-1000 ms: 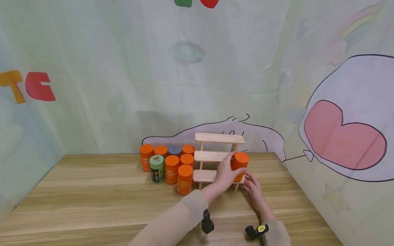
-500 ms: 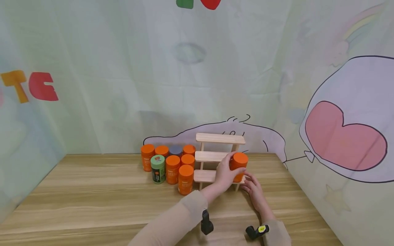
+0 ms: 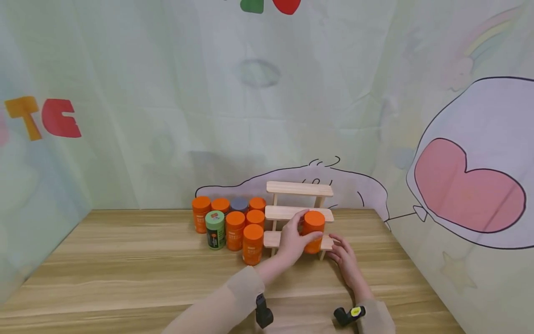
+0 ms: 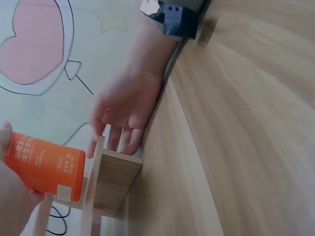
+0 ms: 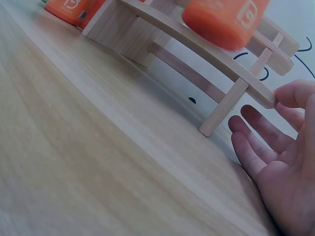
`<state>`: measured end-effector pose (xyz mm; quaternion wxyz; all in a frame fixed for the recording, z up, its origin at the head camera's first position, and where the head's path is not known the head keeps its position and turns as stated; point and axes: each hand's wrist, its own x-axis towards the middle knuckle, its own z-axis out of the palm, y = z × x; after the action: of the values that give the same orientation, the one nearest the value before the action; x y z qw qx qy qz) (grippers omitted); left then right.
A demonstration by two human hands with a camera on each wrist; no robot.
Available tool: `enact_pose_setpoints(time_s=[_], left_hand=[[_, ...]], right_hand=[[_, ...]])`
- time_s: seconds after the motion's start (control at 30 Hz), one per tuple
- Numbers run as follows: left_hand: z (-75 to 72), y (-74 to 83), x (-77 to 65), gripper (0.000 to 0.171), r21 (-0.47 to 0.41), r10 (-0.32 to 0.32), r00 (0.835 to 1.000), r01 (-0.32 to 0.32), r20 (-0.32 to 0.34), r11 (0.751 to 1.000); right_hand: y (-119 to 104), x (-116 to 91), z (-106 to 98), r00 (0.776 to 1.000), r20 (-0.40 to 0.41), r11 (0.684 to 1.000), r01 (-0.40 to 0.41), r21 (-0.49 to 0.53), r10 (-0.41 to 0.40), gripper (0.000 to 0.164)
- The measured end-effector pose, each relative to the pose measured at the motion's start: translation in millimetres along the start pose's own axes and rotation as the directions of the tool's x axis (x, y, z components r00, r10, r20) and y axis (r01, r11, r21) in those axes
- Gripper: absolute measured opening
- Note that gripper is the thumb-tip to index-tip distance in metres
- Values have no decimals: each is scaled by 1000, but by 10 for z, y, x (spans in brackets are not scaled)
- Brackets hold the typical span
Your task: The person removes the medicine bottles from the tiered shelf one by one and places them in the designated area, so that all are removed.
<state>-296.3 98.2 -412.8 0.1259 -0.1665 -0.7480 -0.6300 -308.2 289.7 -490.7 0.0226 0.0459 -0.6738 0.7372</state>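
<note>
My left hand (image 3: 291, 242) grips an orange bottle (image 3: 314, 231) with an orange lid, thumb and fingers on its sides. In the head view the bottle overlaps the lowest board of a three-tier wooden display rack (image 3: 298, 188). In the right wrist view the bottle's base (image 5: 219, 29) hangs just over that board, slightly blurred. At the rack's right end my right hand (image 3: 346, 262) pinches the tip of the lowest board. Its other fingers (image 5: 256, 147) are loosely bent beside the rack's leg, seen in the right wrist view.
Left of the rack stand several orange bottles (image 3: 252, 246), a green bottle (image 3: 215, 230) and one with a blue-grey lid (image 3: 239, 205). They stand close together on the wooden table (image 3: 137, 260). A printed cloth (image 3: 167, 116) hangs behind.
My left hand has carried the orange bottle a little leftward along the lowest board and slightly closer to me. The right hand stays at the board's end.
</note>
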Motion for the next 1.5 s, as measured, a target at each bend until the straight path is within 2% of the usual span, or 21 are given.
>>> enact_pose_setpoints(time_s=[0.23, 0.43, 0.53, 0.67, 0.8, 1.13, 1.3, 1.5], left_hand=[[-267, 150, -100, 64, -21, 52, 998, -52, 17, 998], [-491, 314, -170, 65, -58, 59, 998, -58, 13, 997], [-609, 354, -215, 66, -72, 73, 997, -72, 5, 995], [-780, 375, -285, 67, -49, 99, 995, -99, -6, 994], [-963, 372, -368, 67, -22, 108, 994, -109, -33, 994], [-1366, 311, -566, 66, 57, 81, 988, -74, -134, 996], [-1503, 208, -622, 66, 97, 65, 982, -48, -178, 994], [-1616, 112, -677, 69, 107, -3, 985, 21, -171, 994]], right_hand=[[-24, 7, 14, 1000, -5, 1000, 14, -1, -14, 45], [-31, 9, 12, 1000, -16, 1000, 15, -13, -15, 45], [-24, 5, 13, 1000, -15, 1000, 10, -12, -11, 45], [-12, 1, 12, 1000, -15, 1000, 7, -1, -7, 45], [-5, 2, 15, 1000, -13, 1000, 10, 6, -10, 45], [-11, 10, 11, 1000, -1, 1000, 23, -11, -23, 45], [-16, 0, 7, 1000, 5, 1000, 18, -16, -18, 45], [-21, -17, 21, 1000, 3, 1000, 12, -23, -12, 45]])
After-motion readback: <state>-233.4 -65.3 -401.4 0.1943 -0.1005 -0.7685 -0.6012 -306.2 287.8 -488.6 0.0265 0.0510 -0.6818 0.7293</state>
